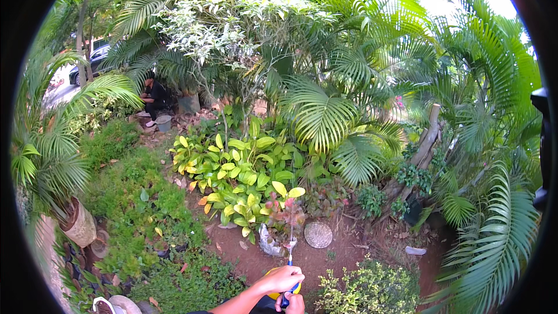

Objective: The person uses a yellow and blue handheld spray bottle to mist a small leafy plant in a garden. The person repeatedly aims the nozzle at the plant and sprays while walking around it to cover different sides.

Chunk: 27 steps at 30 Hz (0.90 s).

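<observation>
At the bottom centre, my left hand (281,279) reaches in from the left, its fingers curled around the upper part of a blue and yellow hand-held tool that looks like a sprayer (297,288). Just below it, my right hand (293,303) grips the tool's dark blue lower part. A thin blue and pale nozzle (290,258) points away from me. Beyond its tip stands a plant with reddish leaves (287,214), beside a crumpled white plastic grow bag (269,242). Part of the yellow body is hidden behind my hands.
A round stepping stone (318,234) lies on bare soil. Yellow-green bushes (235,170) grow ahead, a variegated shrub (368,288) near right. Palm fronds (501,235) lean in from the right. A potted palm (78,222) stands left. Farther off, a person (154,96) sits beside a grey bucket (163,123).
</observation>
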Available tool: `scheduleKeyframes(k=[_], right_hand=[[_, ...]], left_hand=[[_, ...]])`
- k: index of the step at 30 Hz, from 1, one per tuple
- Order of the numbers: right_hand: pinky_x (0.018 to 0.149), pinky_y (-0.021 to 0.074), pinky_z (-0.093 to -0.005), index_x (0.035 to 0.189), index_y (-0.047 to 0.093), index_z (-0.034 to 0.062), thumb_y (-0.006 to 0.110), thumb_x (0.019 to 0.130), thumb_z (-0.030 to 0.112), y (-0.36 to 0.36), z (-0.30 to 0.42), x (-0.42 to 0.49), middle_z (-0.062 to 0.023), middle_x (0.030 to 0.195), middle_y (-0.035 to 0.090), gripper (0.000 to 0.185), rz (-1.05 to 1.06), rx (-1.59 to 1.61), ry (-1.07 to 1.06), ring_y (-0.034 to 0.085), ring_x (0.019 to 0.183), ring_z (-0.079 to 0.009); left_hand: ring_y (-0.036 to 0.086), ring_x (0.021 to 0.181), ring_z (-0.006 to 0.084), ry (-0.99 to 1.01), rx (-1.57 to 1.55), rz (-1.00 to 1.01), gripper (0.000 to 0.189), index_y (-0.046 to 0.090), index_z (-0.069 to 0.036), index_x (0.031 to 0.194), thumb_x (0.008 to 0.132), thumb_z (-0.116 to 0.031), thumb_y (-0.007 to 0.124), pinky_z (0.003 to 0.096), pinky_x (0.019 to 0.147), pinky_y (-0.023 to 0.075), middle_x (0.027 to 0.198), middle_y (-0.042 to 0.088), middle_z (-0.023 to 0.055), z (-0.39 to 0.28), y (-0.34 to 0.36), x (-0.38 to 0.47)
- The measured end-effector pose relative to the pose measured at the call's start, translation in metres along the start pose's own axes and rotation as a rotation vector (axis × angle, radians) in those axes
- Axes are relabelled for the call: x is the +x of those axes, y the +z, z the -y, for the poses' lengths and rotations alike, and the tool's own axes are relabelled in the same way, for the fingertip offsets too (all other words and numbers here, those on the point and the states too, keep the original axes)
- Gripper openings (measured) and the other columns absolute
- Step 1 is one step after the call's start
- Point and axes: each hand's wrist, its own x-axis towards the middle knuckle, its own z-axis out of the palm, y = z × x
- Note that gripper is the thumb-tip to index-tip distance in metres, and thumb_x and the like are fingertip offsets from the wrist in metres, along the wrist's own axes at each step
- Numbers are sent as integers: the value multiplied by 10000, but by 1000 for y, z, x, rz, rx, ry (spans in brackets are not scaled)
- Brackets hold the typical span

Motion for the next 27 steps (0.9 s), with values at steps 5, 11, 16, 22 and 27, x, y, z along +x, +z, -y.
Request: scheduleKeyframes(k=[5,11,16,22,27], right_hand=[[478,377,-297,633,469,39,356,1021,262,-4,10,-1,-89,550,563,462,58,-85,-23,505,478,-171],[484,374,-312,624,441,38,346,1017,251,-4,16,-7,-85,529,530,457,13,-88,-27,462,464,-166],[470,352,-292,665,438,50,338,1017,244,-5,7,-10,-62,523,498,414,-51,-45,-16,446,457,-154],[492,365,-293,692,457,47,322,1042,259,0,14,-11,-58,562,510,431,-33,-85,-11,457,487,-156],[534,387,-301,647,484,32,337,1038,285,7,25,-9,-55,563,524,488,-15,-224,-36,464,513,-162]], left_hand=[[590,729,185,11,14,-20,328,633,-42,858,868,-364,572,360,683,469,754,626,81,-5,0,-2],[591,754,173,-2,34,37,308,643,-42,872,883,-339,561,351,698,467,780,636,73,-7,5,4],[577,765,140,15,10,91,276,638,-41,867,920,-294,541,327,714,463,799,637,40,1,9,11],[605,755,178,51,-15,62,322,652,-44,876,890,-352,559,356,697,470,781,649,85,8,8,11],[600,749,166,59,-16,29,305,646,-45,875,893,-338,560,354,686,466,774,642,77,12,0,6]])
